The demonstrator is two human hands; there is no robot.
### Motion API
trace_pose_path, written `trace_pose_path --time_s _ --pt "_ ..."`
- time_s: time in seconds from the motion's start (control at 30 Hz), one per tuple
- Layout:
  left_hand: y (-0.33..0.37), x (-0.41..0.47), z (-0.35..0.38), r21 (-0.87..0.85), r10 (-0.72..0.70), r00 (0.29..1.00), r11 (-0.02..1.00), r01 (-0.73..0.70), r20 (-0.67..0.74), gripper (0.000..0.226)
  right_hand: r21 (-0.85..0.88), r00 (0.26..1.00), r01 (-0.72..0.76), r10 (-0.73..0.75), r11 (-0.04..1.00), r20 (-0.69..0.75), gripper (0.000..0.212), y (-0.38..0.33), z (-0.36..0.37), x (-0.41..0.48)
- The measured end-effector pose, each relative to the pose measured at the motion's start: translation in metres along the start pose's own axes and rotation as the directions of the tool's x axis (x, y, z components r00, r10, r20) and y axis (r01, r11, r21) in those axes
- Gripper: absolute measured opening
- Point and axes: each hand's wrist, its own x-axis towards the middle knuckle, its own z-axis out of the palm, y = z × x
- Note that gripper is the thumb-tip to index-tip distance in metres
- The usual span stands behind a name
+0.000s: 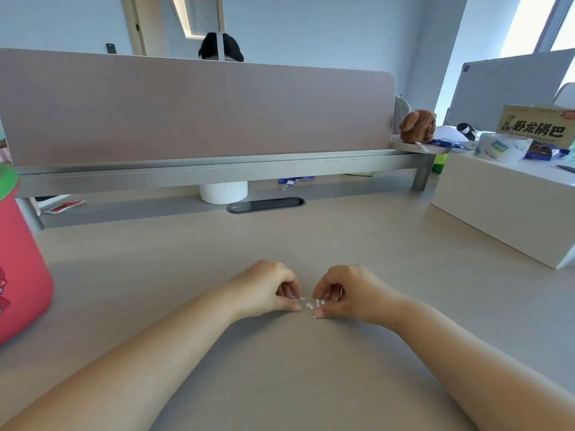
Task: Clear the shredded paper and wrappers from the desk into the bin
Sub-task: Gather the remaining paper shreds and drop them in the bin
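Pinching paper shreds (pixel 309 305), left hand (pixel 267 290) and right hand (pixel 351 293) sit well apart from red bin (pixel 18 259) and white box (pixel 497 213).

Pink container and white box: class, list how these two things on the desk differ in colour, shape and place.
Colour: the pink container is pink with a green rim; the white box is white all over. Shape: the pink container is round-sided, the white box flat-sided with square corners. Place: the pink container stands at the left, the white box at the right. Both rest on the desk.
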Motion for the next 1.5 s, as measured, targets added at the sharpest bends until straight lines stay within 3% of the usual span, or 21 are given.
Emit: trace_pose_path --time_s 0.23,0.5,0.67,0.87,1.23,1.5 --pt "0.002 0.0 0.001 0.037 -0.012 1.0 0.999 0.011 0.015 0.013 -0.046 0.999 0.025 -0.027 0.999 -0.029 0.011 -0.002 0.007 0.005" --pt "0.005 -0.002 0.007 0.107 0.025 0.999 0.994 -0.028 0.027 0.012 -0.197 0.998 0.069 -0.07 0.978 0.005 0.013 0.006 0.015 0.006" --pt "0.006 -0.004 0.007 0.08 0.043 0.999 0.996 -0.04 -0.031 0.012 -0.117 0.998 0.037 -0.043 0.992 -0.052 0.011 0.012 0.008 0.004" --pt "0.006 -0.004 0.004 -0.006 0.003 1.0 1.0 -0.003 0.005 0.02 -0.099 0.995 0.056 -0.063 0.993 -0.071 0.008 0.014 0.002 0.002" --pt "0.011 0.005 0.012 0.071 -0.095 0.994 0.993 0.1 -0.061 0.016 -0.209 0.995 0.1 -0.102 0.973 0.004 0.013 0.009 0.006 0.008" --pt "0.013 0.0 0.016 0.151 -0.02 1.0 0.988 0.022 -0.019 0.017 -0.284 0.997 0.082 -0.079 0.955 0.022 0.012 0.01 0.013 0.005"
